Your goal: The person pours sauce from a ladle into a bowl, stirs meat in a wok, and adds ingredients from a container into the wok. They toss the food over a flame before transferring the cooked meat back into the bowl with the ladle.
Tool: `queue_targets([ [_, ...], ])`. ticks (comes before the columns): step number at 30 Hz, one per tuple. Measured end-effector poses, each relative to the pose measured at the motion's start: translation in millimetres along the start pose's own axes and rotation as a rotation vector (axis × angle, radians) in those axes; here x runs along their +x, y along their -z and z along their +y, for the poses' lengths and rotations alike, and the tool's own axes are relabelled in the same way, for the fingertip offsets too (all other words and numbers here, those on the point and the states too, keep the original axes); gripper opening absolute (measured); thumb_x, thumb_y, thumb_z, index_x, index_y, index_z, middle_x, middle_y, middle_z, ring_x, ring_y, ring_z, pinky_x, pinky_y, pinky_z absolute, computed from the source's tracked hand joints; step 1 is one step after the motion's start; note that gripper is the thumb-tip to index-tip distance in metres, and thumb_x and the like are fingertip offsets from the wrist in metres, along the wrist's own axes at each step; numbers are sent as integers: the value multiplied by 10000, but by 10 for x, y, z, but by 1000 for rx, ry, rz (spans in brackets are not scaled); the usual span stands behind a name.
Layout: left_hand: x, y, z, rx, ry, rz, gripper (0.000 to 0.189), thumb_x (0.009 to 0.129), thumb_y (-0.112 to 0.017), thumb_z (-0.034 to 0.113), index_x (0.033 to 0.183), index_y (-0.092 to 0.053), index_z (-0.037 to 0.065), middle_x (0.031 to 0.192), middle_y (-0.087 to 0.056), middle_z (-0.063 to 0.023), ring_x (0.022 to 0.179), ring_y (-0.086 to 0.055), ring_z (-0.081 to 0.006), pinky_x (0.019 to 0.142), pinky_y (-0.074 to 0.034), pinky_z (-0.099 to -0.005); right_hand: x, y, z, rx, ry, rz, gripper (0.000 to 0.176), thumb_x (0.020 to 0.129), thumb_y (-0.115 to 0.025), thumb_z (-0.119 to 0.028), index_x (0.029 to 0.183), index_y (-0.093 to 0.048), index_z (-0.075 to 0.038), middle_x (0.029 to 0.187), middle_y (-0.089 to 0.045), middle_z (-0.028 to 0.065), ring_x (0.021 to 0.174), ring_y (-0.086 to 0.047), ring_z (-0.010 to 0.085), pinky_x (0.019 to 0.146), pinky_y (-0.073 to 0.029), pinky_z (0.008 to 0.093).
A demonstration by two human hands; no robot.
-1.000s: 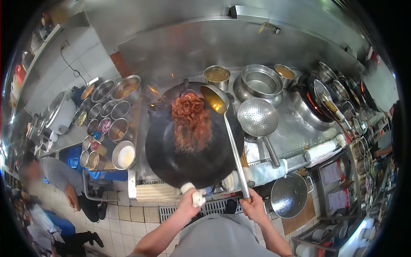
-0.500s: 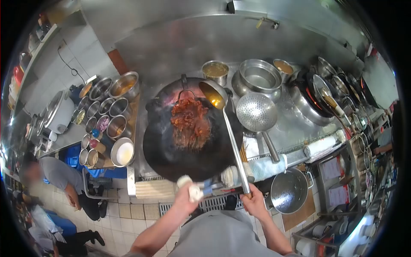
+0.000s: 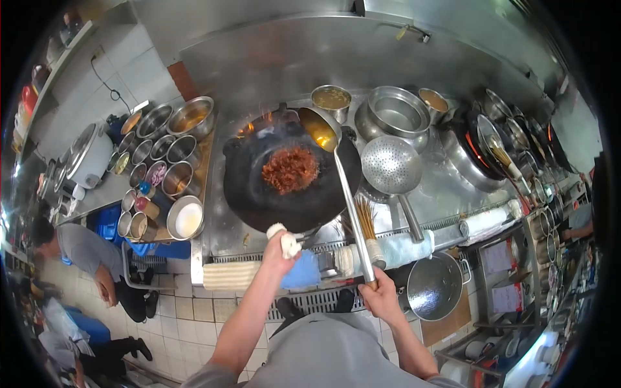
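Note:
A black wok sits over the burner, with a heap of reddish-brown food pieces in its middle. My left hand is closed on a folded white cloth at the wok's near edge. The wok's grip under the cloth is hidden. My right hand is wrapped around the end of the handle of a long metal ladle. The ladle's bowl, with yellowish oily liquid in it, is over the wok's far right edge. Small flames show behind the wok.
Right of the wok are a perforated strainer, a large metal pot and a bamboo brush. Metal containers of ingredients stand at left. A big pot is low at right. Another person is at left.
The wok has moved away from me with my left hand, and the food tossed up in it has settled into a heap. Flames have appeared behind it. The ladle stays almost in place.

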State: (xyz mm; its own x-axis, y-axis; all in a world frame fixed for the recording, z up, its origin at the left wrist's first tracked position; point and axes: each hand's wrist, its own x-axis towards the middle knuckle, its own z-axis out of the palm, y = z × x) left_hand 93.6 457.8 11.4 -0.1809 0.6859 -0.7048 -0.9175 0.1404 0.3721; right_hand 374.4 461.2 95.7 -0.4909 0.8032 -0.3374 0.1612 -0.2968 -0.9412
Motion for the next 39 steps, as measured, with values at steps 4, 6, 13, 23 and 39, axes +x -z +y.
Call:
queue_targets([
  [4,213,-104,163,29,-41,-25,76,774,-565,210,781,-525,145,702,-560,-32,611,-567,-197,440,-389,-309,58,-8,-235,-18,15,-71,390,812,-518,21,1193,-440,-2,521,-441,-12,373,-403,61,328,-314,223],
  [6,206,-153,235,37,-26,-46,81,779,-568,219,783,-528,149,729,-571,-39,626,-569,-206,444,-387,-305,131,27,-254,346,-125,-227,387,822,-520,13,1198,-432,-1,523,-436,-8,375,-408,69,328,-318,223],
  [13,223,-34,111,-45,25,-11,115,783,-548,218,870,-521,148,760,-583,-58,623,-566,-235,451,-395,-320,158,-176,120,-68,-48,-47,347,817,-577,-65,1154,-498,-42,598,-479,-17,458,-418,59,420,-365,226],
  [23,-799,-386,-16,-146,57,-15,88,789,-515,164,804,-512,77,755,-559,-136,686,-575,-291,413,-360,-316,-106,75,406,-442,201,18,305,786,-601,-64,1073,-507,-23,599,-468,59,506,-435,105,496,-392,250],
  [39,-743,-439,-58,-143,58,83,103,794,-520,213,817,-512,113,762,-572,-102,707,-610,-291,410,-393,-331,163,84,164,-306,143,111,206,777,-596,-66,969,-550,-6,568,-474,3,505,-400,44,452,-347,223],
])
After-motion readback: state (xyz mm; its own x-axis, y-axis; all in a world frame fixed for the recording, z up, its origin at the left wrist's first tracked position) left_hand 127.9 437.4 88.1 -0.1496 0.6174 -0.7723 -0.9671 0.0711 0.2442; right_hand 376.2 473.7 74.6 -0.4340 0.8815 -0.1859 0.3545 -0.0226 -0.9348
